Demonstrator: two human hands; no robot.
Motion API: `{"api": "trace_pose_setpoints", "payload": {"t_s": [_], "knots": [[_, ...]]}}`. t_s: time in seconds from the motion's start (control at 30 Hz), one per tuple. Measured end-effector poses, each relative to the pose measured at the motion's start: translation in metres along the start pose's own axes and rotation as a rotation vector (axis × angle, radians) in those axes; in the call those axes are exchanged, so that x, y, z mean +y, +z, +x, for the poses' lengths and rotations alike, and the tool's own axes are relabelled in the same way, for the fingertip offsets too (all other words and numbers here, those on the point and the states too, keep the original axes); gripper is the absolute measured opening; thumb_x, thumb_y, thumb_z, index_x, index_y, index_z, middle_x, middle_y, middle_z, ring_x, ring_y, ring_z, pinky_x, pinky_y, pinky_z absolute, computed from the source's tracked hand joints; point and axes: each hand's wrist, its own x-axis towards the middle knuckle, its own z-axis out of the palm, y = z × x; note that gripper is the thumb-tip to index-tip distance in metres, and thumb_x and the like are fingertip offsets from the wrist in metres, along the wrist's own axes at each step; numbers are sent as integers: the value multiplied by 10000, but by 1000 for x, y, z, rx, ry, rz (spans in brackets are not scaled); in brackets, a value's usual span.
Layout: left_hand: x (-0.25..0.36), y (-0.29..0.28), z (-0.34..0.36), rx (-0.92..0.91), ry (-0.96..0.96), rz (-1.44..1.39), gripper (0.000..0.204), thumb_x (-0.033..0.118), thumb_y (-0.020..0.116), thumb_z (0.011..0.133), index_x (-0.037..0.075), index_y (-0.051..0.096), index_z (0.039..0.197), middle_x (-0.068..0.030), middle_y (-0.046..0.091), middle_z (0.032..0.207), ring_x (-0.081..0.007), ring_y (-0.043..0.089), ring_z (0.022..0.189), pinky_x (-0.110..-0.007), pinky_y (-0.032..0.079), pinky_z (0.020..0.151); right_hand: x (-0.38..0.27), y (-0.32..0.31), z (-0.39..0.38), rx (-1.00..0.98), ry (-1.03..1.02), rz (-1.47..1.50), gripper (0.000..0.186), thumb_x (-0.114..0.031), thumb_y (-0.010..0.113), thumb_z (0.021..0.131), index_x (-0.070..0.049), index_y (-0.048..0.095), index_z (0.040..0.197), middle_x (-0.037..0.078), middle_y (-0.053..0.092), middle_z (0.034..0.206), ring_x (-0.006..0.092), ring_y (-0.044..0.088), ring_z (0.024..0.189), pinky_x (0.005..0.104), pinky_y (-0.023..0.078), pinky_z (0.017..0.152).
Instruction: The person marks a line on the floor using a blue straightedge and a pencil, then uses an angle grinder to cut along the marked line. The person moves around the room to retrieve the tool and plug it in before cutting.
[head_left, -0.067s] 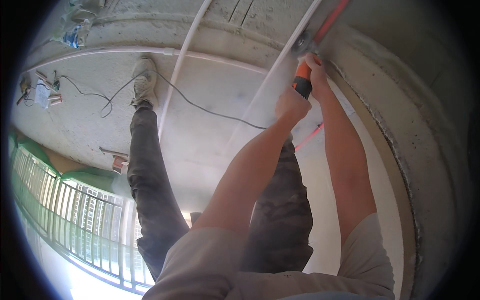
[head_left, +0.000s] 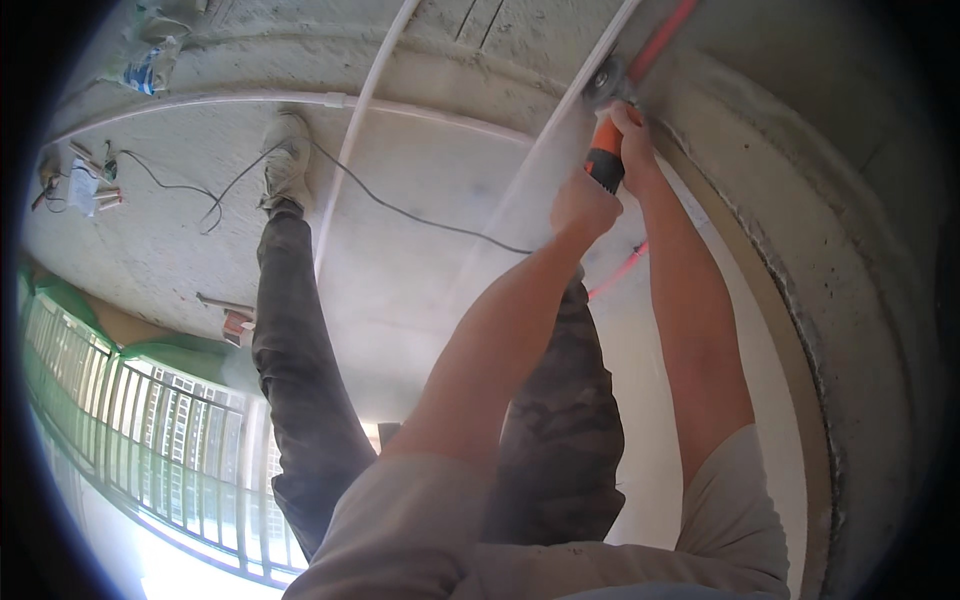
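Note:
An angle grinder (head_left: 604,150) with an orange and black body points away from me near the foot of the wall. My left hand (head_left: 584,205) is wrapped round its black rear part. Farther forward, my right hand (head_left: 636,145) grips it near the orange front end. The grinder's round disc (head_left: 604,82) is beside a white pipe (head_left: 590,88) and the near end of a red pipe (head_left: 660,42). Haze or dust hangs round the disc, so I cannot tell exactly where its edge touches. A dark power cord (head_left: 420,218) runs leftward from near my left hand.
More white pipes (head_left: 355,140) cross the rough concrete floor (head_left: 420,170). My left shoe (head_left: 287,160) stands beside the cord. Small items (head_left: 85,188) and a brick-like block (head_left: 238,327) lie at left. Green-netted railing (head_left: 180,430) is lower left; a wall (head_left: 850,250) curves along the right.
The grinder and both hands have shifted very slightly forward, and the view has moved a little. Both hands keep their grip.

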Motion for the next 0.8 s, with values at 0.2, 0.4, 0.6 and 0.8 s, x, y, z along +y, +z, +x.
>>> {"api": "trace_pose_setpoints", "payload": {"t_s": [0.2, 0.4, 0.6, 0.8], "knots": [[10, -4, -1, 1, -8, 39, 634, 170, 833, 769, 38, 625, 1353, -186, 772, 1222, -362, 753, 1162, -471, 600, 971, -12, 1, 3, -25, -7, 5, 412, -437, 718, 1057, -111, 638, 1295, 26, 656, 1059, 162, 652, 897, 365, 571, 797], [13, -7, -4, 1, 3, -15, 637, 157, 843, 755, 40, 628, 1343, -185, 768, 1233, -363, 750, 1173, -476, 599, 975, -7, 5, 11, 79, -34, -19, 404, -435, 709, 1064, -109, 637, 1291, 29, 660, 1066, 166, 651, 893, 369, 570, 798], [9, -6, -5, 53, 9, 43, 618, 161, 852, 754, 29, 631, 1315, -188, 767, 1235, -366, 749, 1172, -471, 601, 970, 3, 0, 13, -8, 4, 33, 390, -428, 707, 1063, -101, 641, 1265, 33, 672, 1026, 171, 654, 851, 372, 570, 772], [-10, -4, -17, -41, 13, 2, 616, 150, 829, 757, 10, 606, 1315, -196, 762, 1202, -397, 744, 1154, -491, 597, 954, 22, 5, -4, 57, -91, 39, 404, -436, 720, 1050, -89, 633, 1237, 55, 673, 1021, 177, 663, 812, 368, 579, 724]]}}
